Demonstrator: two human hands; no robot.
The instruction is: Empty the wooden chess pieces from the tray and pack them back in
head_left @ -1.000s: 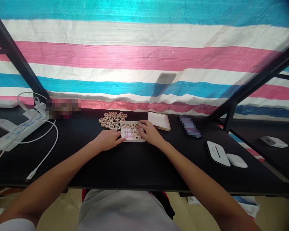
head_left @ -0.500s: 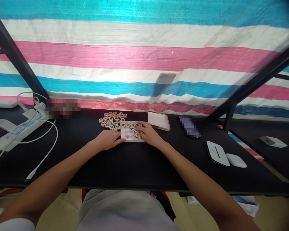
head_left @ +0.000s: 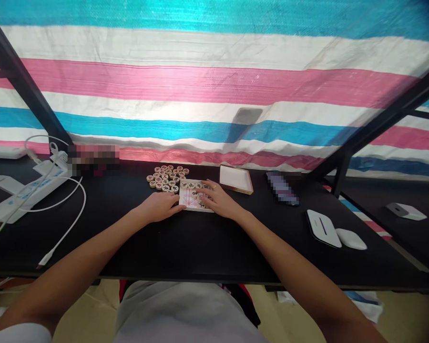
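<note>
Chinese chess pieces [head_left: 191, 186], round and with black characters, lie in a shallow white box [head_left: 196, 209]. A sheet with pink lines shows at the left of its floor. My left hand [head_left: 160, 206] grips the box's left side, thumb along the near corner. Over the right part of the box, my right hand [head_left: 222, 201] lies with fingers spread, its fingertips on or just above the pieces and hiding some of them. Beyond my left hand, more loose chess pieces [head_left: 168, 176], some marked red and some black, cluster on the black table.
An open box lid [head_left: 236, 178] rests behind my right hand. To the right lie a phone [head_left: 282, 187], a flat white device [head_left: 323, 228] and a rounded white case [head_left: 351, 238]. A power strip [head_left: 32, 190] with white cables [head_left: 67, 228] occupies the left.
My right hand's fingers have shifted a little left and spread over the pieces. The pieces in the top row and middle sit slightly differently. My left hand stays at the box.
</note>
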